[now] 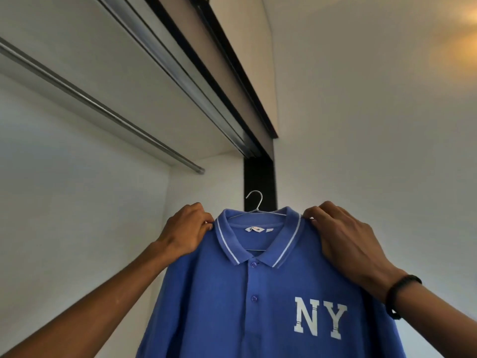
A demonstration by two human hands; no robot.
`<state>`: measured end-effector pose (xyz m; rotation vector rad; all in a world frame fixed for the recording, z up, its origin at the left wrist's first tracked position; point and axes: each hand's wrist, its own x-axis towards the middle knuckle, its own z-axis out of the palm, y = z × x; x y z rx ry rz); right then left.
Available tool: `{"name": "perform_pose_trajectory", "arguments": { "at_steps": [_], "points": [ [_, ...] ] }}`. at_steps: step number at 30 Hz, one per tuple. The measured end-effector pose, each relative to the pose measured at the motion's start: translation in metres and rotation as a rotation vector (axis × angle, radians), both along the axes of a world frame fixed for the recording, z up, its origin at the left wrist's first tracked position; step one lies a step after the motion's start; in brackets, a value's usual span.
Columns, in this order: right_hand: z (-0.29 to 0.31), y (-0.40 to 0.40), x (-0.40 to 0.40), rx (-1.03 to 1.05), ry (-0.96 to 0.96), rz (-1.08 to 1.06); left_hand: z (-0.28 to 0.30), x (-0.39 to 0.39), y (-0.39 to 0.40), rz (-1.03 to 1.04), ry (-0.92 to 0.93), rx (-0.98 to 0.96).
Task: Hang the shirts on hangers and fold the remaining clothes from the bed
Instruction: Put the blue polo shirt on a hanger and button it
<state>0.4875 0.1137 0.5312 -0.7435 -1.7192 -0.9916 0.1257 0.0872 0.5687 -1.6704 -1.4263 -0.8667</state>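
While raised, both hands (260,236) pinch the shirt's (258,306) shoulders.

Closet rail (103,107), round and silvery, is running diagonally from the far left edge down toward centre, ending at a capped tip beside a white side panel (204,184). Sliding-door track (196,81), grey metal with dark channels, is slanting above it on the same diagonal. Black frame edge (232,65) is bordering the track, dropping into a black upright post (259,177) at centre. White wall (374,125) is filling the right side; a warm yellow glow (462,27) is showing at the upper right corner. Closet back wall (64,202) is reading pale, bluish.
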Motion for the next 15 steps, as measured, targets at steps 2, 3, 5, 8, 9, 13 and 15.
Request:
{"name": "perform_pose_trajectory", "arguments": {
  "at_steps": [2,3,5,8,9,13,15],
  "points": [
    [0.022,0.02,-0.045,0.033,-0.013,0.021,0.022,-0.038,0.018,0.064,0.005,0.017],
    [0.031,0.029,-0.061,0.041,-0.008,0.026,0.03,-0.051,0.027,0.083,-0.007,0.016],
    [0.051,0.046,-0.104,0.069,0.01,0.032,0.048,-0.085,0.049,0.143,-0.036,0.033],
    [0.081,0.068,-0.159,0.081,0.028,0.026,0.077,-0.127,0.074,0.214,-0.081,0.078],
    [0.091,0.073,-0.175,0.108,0.044,0.017,0.086,-0.14,0.081,0.226,-0.111,0.088],
    [0.139,0.092,-0.224,0.108,0.117,-0.014,0.121,-0.183,0.106,0.277,-0.245,0.117],
    [0.153,0.103,-0.24,0.09,0.101,0.04,0.134,-0.193,0.119,0.286,-0.28,0.113]
  ]
}}
